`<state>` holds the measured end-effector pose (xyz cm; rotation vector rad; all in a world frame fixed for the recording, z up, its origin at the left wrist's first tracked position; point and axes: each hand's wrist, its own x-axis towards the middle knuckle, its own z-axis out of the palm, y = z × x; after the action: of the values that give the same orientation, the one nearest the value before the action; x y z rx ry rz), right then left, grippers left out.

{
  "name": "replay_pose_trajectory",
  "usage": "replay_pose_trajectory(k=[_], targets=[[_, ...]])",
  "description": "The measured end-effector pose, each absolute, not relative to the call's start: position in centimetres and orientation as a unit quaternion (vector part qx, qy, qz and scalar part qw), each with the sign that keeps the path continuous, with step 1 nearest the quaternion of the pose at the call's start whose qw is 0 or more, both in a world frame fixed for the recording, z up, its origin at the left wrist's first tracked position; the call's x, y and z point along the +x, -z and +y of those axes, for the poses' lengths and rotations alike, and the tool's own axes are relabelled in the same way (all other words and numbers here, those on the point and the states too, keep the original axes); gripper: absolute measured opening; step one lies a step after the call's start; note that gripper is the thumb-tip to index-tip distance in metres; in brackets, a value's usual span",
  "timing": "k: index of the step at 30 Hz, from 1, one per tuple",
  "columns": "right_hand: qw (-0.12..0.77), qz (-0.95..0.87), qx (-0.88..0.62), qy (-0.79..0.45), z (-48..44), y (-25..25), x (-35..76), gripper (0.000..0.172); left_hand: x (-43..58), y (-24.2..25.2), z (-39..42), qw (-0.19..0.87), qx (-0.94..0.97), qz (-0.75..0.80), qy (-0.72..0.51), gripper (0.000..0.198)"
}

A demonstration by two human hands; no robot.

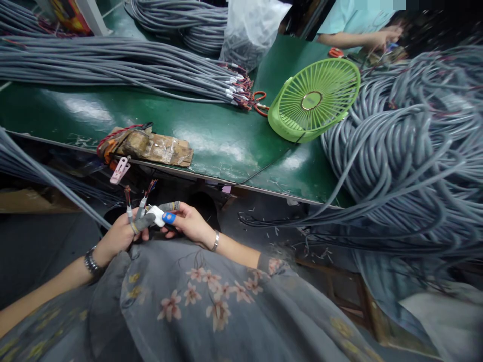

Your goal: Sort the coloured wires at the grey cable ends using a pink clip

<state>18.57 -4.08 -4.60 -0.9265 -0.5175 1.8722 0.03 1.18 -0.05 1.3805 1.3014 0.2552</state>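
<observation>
Beside the near edge of the shiny green table (222, 153), the left hand (124, 231) gripped round grey cables (142, 205) with bare ends, the right hand (188, 221) pinched a small white piece (157, 215), seemingly mid-work on those ends, which next called for steady holding.

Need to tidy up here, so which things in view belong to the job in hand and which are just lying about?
Job in hand:
- two cable ends, in the left hand
- white piece, held with the right hand
- likely the straight bundle of grey cables

Apparently just lying about:
- green fan
- pink clip
</observation>
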Motion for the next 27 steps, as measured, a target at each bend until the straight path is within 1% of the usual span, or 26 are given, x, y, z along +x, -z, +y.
replay_pose_trajectory(k=[3,7,12,17,23,27], targets=[[0.468,-0.209,-0.381,-0.770,-4.0,4.5,18.6,0.068,0.1,0.0,1.2,0.581,0.586,0.554,-0.113,0.052],[0.455,-0.205,-0.385,-0.776,-4.0,4.5,18.6,0.064,0.0,0.1,1.3,0.586,0.590,0.544,-0.113,0.059],[0.469,-0.241,-0.367,-0.766,-4.1,4.7,18.8,0.066,-0.4,0.5,1.3,0.608,0.576,0.530,-0.135,0.064],[0.449,-0.297,-0.356,-0.764,-4.5,4.7,18.9,0.069,-0.1,0.0,1.0,0.576,0.586,0.547,-0.163,0.056],[0.436,-0.295,-0.349,-0.775,-4.3,5.1,19.0,0.069,1.1,-1.7,0.7,0.573,0.562,0.571,-0.173,0.069],[0.443,-0.291,-0.339,-0.777,-4.2,5.2,19.3,0.072,1.5,-2.2,0.6,0.576,0.549,0.573,-0.196,0.073]])
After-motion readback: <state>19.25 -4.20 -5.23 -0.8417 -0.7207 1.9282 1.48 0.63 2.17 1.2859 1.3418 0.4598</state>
